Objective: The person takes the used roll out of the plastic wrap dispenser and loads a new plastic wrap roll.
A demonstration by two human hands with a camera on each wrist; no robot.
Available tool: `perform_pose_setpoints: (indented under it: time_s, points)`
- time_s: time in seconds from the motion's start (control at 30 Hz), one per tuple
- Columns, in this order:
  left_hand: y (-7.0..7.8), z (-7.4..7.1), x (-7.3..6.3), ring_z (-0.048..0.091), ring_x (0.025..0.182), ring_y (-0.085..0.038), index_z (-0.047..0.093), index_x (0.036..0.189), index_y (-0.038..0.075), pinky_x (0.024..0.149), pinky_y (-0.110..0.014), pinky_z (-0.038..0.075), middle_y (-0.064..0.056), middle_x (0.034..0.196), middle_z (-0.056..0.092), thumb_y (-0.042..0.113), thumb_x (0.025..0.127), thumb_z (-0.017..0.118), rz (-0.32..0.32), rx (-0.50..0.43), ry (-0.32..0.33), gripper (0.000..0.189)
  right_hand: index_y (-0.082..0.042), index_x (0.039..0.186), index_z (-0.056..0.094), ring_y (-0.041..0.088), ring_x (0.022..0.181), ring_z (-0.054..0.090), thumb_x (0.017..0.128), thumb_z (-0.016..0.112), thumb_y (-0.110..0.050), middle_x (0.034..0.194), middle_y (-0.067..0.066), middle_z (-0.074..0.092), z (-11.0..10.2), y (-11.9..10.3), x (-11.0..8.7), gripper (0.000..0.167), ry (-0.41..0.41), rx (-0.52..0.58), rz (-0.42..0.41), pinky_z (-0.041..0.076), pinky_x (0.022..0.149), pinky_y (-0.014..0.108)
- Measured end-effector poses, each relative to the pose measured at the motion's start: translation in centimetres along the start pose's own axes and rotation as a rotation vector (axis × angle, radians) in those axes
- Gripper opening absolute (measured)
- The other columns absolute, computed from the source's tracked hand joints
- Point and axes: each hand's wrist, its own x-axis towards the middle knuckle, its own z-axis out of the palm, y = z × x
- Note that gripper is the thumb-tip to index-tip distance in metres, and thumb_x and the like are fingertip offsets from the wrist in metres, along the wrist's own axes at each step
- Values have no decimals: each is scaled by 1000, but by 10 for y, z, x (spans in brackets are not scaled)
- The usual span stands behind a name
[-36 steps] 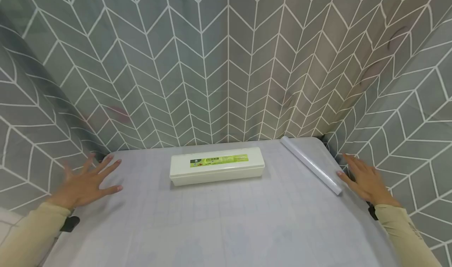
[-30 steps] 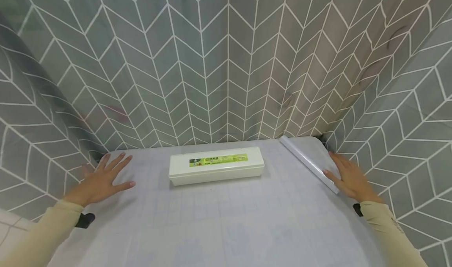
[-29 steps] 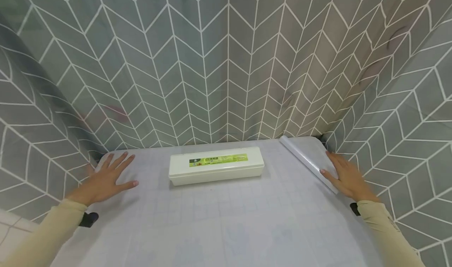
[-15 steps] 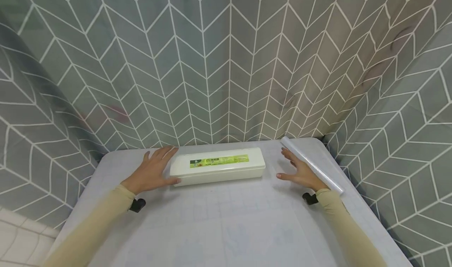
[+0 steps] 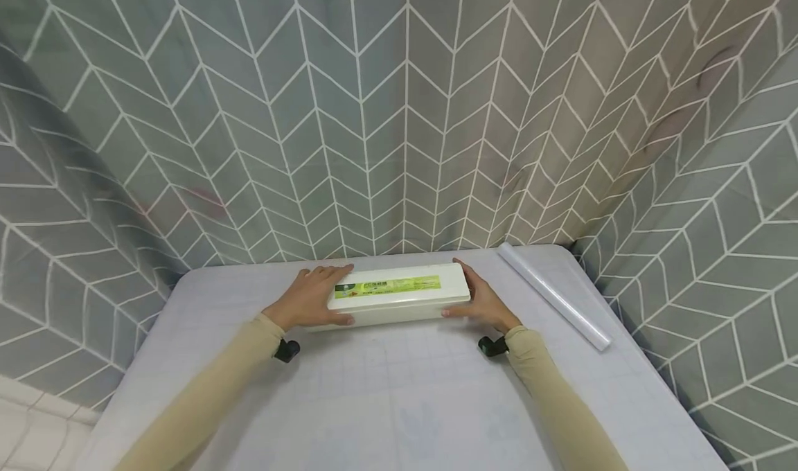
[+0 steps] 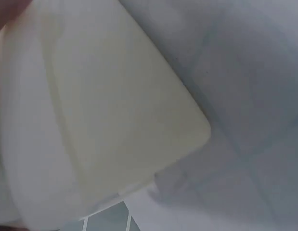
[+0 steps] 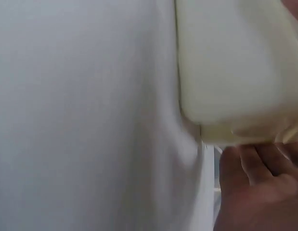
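A long white lidded cling film box [image 5: 402, 312] with a green label lies near the back of the table. My left hand [image 5: 312, 299] grips its left end, thumb on the front side and fingers over the top towards the back. At the opposite end my right hand [image 5: 480, 303] holds the box, thumb at the front corner and fingers round the far side. The left wrist view shows the pale end of the box [image 6: 120, 106] close up. In the right wrist view, fingers [image 7: 257, 168] curl against its end.
A shiny roll of clear film [image 5: 555, 298] lies slantwise on the table, right of my right hand. A pale patterned cloth covers the table [image 5: 386, 402]. Grey curtain [image 5: 386, 111] with white chevron lines hangs behind and on both sides.
Both hands have come inward from the table's sides, where their fingers were spread, and now hold the two ends of the box. The film roll stays in its place.
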Motion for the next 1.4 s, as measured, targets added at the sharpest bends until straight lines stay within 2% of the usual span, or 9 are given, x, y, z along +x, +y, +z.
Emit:
perform_pose_setpoints:
  time_s: [0.13,0.2,0.3,0.4,0.6,0.83,1.13,1.4]
  points:
    - [4,5,-2,62,125,-36,46,160,16,91,-56,48,-14,145,62,72,78,81,-28,49,-20,106,-7,169,20,28,141,52,76,96,-9,163,13,47,10,8,1,120,28,49,23,40,118,35]
    - [5,7,-1,62,121,-34,48,158,16,87,-53,48,-14,141,63,70,78,82,-32,51,-15,103,-5,167,26,23,132,57,75,96,-6,158,14,51,11,13,0,115,42,65,12,45,110,27]
    - [5,9,1,62,120,-32,49,158,17,87,-52,47,-13,139,64,68,77,83,-44,40,4,101,-7,164,34,19,121,62,74,95,-1,150,16,57,9,17,2,109,49,92,-15,49,101,23]
    - [5,11,4,61,122,-33,50,157,17,90,-53,46,-14,140,64,66,76,85,-65,18,15,101,-9,162,39,17,117,64,71,96,2,145,16,60,8,19,4,107,47,106,-36,51,99,23]
    - [5,9,6,60,127,-34,51,157,16,92,-54,45,-14,144,63,66,75,86,-84,-2,20,102,-5,161,40,14,118,64,70,97,1,145,17,61,7,17,7,108,56,49,-51,50,101,22]
    - [5,10,3,60,122,-32,52,155,16,88,-51,44,-13,142,64,62,75,88,-79,-15,18,100,-4,159,41,14,117,64,69,98,2,144,18,62,7,18,5,107,63,23,-46,50,100,22]
    - [6,13,0,63,117,-31,55,152,13,87,-50,45,-14,138,67,56,72,92,-86,-28,76,98,-8,162,38,18,126,61,70,97,2,149,16,59,7,20,6,109,25,46,-53,48,106,21]
    - [10,9,-2,66,115,-30,60,148,11,87,-49,44,-15,136,70,50,68,97,-80,-114,114,97,-6,162,37,18,130,59,71,97,1,151,16,57,6,25,6,109,17,36,-72,45,109,19]
